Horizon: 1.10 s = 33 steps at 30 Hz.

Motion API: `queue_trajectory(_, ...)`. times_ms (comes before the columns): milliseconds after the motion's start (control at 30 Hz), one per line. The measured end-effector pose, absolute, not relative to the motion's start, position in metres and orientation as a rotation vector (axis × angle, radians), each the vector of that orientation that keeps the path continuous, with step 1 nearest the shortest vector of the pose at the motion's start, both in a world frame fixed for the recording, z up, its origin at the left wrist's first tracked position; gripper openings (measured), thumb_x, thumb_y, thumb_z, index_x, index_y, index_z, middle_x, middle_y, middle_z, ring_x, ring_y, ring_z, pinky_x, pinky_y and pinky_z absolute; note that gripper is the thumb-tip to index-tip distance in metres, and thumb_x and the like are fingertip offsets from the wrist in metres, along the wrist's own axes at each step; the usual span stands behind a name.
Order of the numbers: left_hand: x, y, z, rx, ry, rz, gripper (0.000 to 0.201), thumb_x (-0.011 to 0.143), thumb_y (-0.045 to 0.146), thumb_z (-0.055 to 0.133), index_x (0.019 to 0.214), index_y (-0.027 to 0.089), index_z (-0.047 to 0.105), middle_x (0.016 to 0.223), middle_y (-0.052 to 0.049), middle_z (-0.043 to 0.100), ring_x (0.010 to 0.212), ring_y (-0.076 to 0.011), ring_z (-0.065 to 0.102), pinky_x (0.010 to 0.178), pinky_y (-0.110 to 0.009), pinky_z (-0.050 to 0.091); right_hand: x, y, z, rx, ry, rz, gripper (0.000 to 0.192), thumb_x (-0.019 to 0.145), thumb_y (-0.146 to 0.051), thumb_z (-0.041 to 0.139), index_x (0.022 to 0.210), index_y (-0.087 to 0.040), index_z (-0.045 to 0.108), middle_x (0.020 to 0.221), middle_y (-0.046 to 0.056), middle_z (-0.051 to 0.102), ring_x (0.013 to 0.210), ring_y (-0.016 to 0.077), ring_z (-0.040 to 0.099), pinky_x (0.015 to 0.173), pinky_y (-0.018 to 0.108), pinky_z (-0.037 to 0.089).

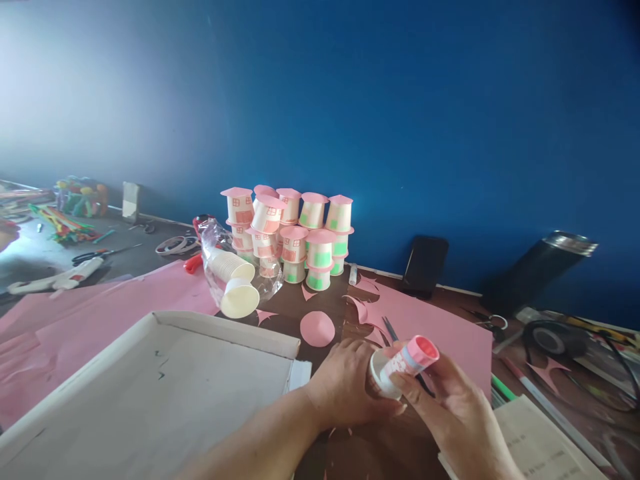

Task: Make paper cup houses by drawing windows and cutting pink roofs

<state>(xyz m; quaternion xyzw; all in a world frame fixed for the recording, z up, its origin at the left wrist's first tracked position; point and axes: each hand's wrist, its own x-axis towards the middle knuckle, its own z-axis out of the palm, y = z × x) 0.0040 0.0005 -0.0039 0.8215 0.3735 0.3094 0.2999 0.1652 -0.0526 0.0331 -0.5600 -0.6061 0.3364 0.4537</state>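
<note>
right hand (pixel 453 400) grips glue stick (pixel 413 360) | left hand (pixel 350 383) holds apparently a cup (pixel 379 373), touching it

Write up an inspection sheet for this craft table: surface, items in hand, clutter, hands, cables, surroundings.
Surface: dark table, largely covered by pink paper sheets and a white cardboard tray.
Items in hand: white paper cup and pink-capped glue stick.
Clutter: stack of cup houses, bag of plain cups, pink paper circle, scissors, glue gun, tape rolls, black phone.
Hands: left hand grips the cup; right hand holds the glue stick against it.
Cables: black cord at right.
Surroundings: blue wall, dark flask.
</note>
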Motion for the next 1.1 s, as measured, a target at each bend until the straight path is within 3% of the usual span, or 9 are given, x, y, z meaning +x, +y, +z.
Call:
queue_trajectory(133, 0.004, -0.001, 0.001, 2.159, 1.068, 0.792, 0.058, 0.056, 0.046, 0.077, 0.104, 0.020, 0.059, 0.104, -0.009, 0.067, 0.096, -0.0315, 0.061, 0.086, -0.047, 0.047, 0.174, -0.043, 0.027, -1.164, -1.123, 1.098, 0.032, 0.082, -0.041, 0.067, 0.111, -0.029, 0.064, 0.108, 0.003, 0.073, 0.096, 0.0223, 0.067, 0.082, 0.029, 0.054)
queue_trajectory(267, 0.004, -0.002, 0.002, 2.150, 1.074, 0.802, 0.059, 0.054, 0.045, 0.078, 0.104, 0.021, 0.060, 0.104, -0.008, 0.067, 0.098, -0.0304, 0.060, 0.089, -0.045, 0.046, 0.181, -0.033, 0.030, -0.944, -0.811, 1.219, 0.036, 0.084, -0.037, 0.065, 0.119, -0.029, 0.062, 0.115, 0.003, 0.071, 0.112, 0.0188, 0.061, 0.088, 0.023, 0.052)
queue_trajectory(467, 0.002, -0.001, 0.003, 2.151, 1.055, 0.761, 0.064, 0.056, 0.047, 0.078, 0.112, 0.023, 0.058, 0.109, -0.007, 0.065, 0.101, -0.0296, 0.057, 0.093, -0.045, 0.043, 0.184, -0.025, 0.034, -0.752, -0.467, 1.473, 0.034, 0.081, -0.021, 0.068, 0.114, -0.028, 0.065, 0.106, 0.003, 0.073, 0.087, 0.0159, 0.070, 0.079, 0.029, 0.059)
queue_trajectory(633, 0.001, -0.002, 0.005, 2.150, 1.033, 0.762, 0.062, 0.056, 0.041, 0.080, 0.112, 0.025, 0.058, 0.110, -0.005, 0.064, 0.104, -0.0282, 0.056, 0.094, -0.043, 0.042, 0.189, -0.022, 0.027, -0.680, -0.287, 1.563, 0.035, 0.084, -0.014, 0.062, 0.116, -0.028, 0.063, 0.111, 0.004, 0.072, 0.094, 0.0158, 0.069, 0.082, 0.032, 0.059)
queue_trajectory(900, 0.002, -0.002, 0.004, 2.146, 1.025, 0.763, 0.063, 0.055, 0.038, 0.080, 0.112, 0.025, 0.058, 0.111, -0.004, 0.064, 0.103, -0.0283, 0.056, 0.093, -0.043, 0.043, 0.186, -0.020, 0.026, -0.744, -0.403, 1.466, 0.022, 0.081, -0.020, 0.069, 0.103, -0.022, 0.069, 0.097, 0.004, 0.076, 0.101, 0.0171, 0.068, 0.089, 0.026, 0.055)
queue_trajectory(1100, 0.004, -0.003, 0.004, 2.148, 1.060, 0.780, 0.055, 0.057, 0.039, 0.077, 0.106, 0.022, 0.059, 0.101, -0.006, 0.066, 0.093, -0.0276, 0.059, 0.087, -0.042, 0.046, 0.172, -0.034, 0.038, -0.930, -0.877, 1.323, 0.027, 0.082, -0.033, 0.069, 0.108, -0.025, 0.066, 0.109, 0.004, 0.073, 0.105, 0.0206, 0.065, 0.086, 0.026, 0.053)
